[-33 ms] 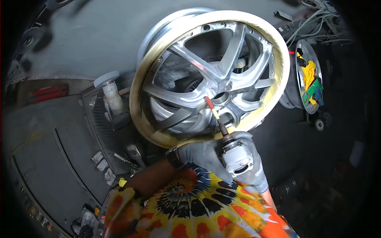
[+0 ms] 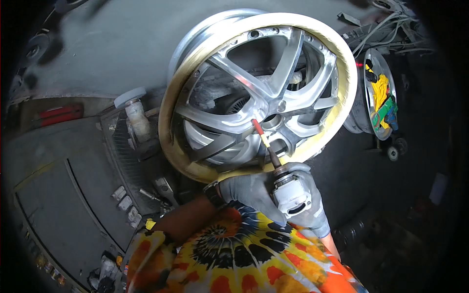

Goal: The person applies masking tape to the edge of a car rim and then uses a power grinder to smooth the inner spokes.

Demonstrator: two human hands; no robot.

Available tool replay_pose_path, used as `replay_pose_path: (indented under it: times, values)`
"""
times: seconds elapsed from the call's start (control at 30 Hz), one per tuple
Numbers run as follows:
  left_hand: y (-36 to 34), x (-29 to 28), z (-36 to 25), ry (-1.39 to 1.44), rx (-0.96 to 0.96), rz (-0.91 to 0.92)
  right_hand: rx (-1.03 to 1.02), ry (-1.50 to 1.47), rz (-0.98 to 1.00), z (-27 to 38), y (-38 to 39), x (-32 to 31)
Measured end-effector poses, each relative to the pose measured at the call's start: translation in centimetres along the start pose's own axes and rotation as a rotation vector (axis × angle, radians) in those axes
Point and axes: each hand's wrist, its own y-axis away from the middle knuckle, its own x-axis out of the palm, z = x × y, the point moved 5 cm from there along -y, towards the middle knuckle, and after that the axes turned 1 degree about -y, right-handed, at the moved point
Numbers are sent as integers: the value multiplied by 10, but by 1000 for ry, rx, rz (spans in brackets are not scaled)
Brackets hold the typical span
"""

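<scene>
Left grip point(image 2: 249, 189) and right grip point(image 2: 312, 201) are both clamped around a white power tool point(image 2: 291, 194), whose dark shaft point(image 2: 275, 157) points away from them. Just ahead of the grips is the wheel point(image 2: 260, 100), with the tool's red tip point(image 2: 257, 128) near its middle; whether they touch, I cannot tell. Judging by the bright spokes point(image 2: 288, 58) and the yellowish cover point(image 2: 348, 68) already round the edge, work is under way; how much metal remains unworked does not show.
</scene>
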Motion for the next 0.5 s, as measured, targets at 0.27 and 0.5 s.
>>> replay_pose_path:
  times: [0.27,0.5]
  values:
    - [-3,-7,5,-118,176,-44,67,-6,-16,-7,-4,1]
    - [-1,-8,18,-299,159,-10,77,18,-7,-8,-6,1]
